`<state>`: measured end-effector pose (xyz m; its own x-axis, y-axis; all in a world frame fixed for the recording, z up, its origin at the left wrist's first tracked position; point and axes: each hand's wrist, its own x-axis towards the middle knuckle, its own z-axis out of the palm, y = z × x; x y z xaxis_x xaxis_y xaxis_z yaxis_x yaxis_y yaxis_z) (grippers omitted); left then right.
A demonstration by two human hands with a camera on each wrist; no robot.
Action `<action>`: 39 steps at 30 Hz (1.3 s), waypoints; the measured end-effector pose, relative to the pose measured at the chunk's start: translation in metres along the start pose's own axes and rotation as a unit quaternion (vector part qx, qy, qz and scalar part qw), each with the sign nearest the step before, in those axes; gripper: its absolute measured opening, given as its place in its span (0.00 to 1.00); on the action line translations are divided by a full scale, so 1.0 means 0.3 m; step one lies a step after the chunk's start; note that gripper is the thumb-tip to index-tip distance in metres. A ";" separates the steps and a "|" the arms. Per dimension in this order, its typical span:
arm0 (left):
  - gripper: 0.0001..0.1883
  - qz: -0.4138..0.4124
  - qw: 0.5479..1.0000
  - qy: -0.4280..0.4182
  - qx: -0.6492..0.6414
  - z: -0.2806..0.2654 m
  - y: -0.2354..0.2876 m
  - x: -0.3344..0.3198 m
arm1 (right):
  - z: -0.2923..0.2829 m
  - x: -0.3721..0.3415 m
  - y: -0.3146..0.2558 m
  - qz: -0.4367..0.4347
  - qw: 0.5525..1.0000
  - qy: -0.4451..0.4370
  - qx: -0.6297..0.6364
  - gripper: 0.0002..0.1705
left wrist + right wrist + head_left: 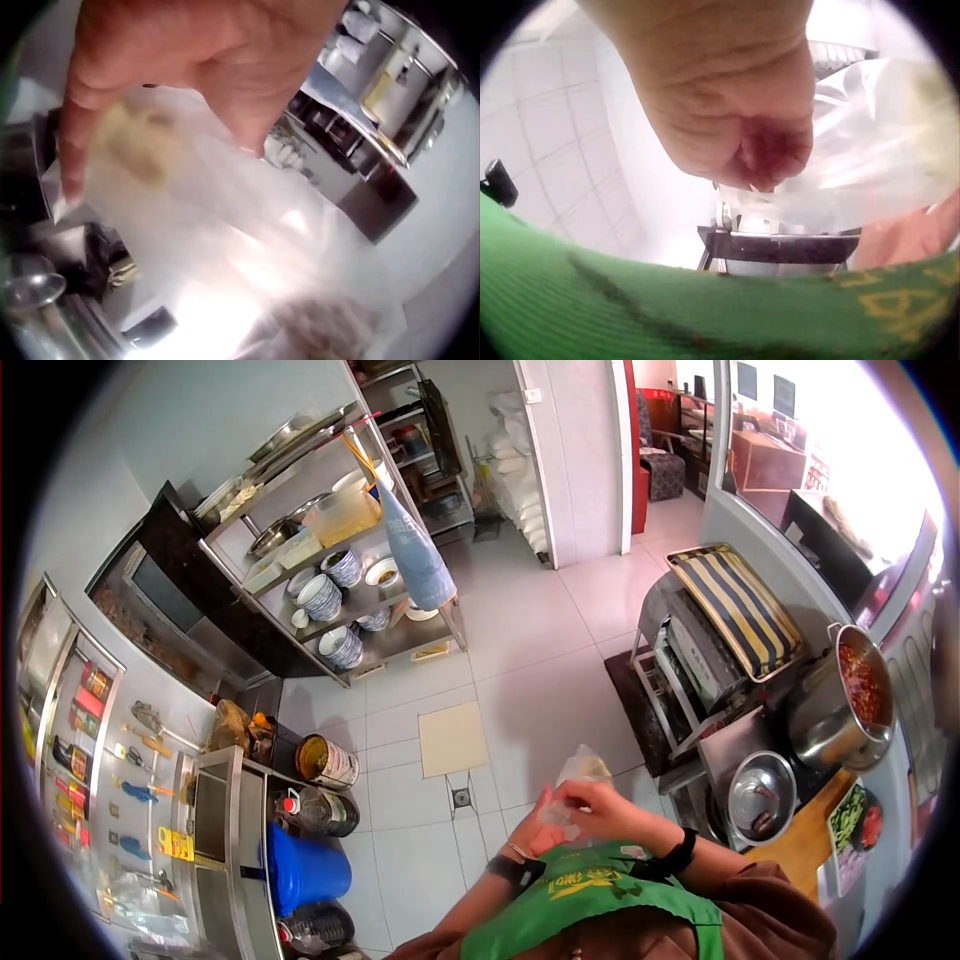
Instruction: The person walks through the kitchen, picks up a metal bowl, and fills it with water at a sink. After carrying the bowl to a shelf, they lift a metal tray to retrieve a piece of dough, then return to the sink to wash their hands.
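Observation:
A translucent plastic bag with something pale yellow in its bottom is held in front of the green apron. My left hand holds the bag from the left, thumb and fingers on either side of it. In the left wrist view that hand spans the blurred bag, the yellow contents showing through. My right hand pinches the bag's gathered part. Its fingers are curled tightly in the right wrist view, where the hand meets the bag.
To my right stand a metal bowl, a large pot of red food and a cutting board. A shelf of stacked bowls is ahead left. A blue bin and a sink counter are at left.

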<state>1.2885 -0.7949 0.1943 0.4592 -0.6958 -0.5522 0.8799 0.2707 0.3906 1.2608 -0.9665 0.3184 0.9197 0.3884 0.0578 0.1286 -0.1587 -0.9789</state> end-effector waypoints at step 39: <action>0.18 0.074 0.981 0.155 -0.094 -0.492 2.354 1.616 | -1.348 1.390 1.032 0.327 0.857 0.209 0.338 0.17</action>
<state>2.1504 -0.8429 0.0936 0.5728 -0.4114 -0.7090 0.7946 0.4913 0.3568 1.8341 -1.2209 0.1186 0.7834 0.0359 -0.6204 -0.5804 0.3992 -0.7098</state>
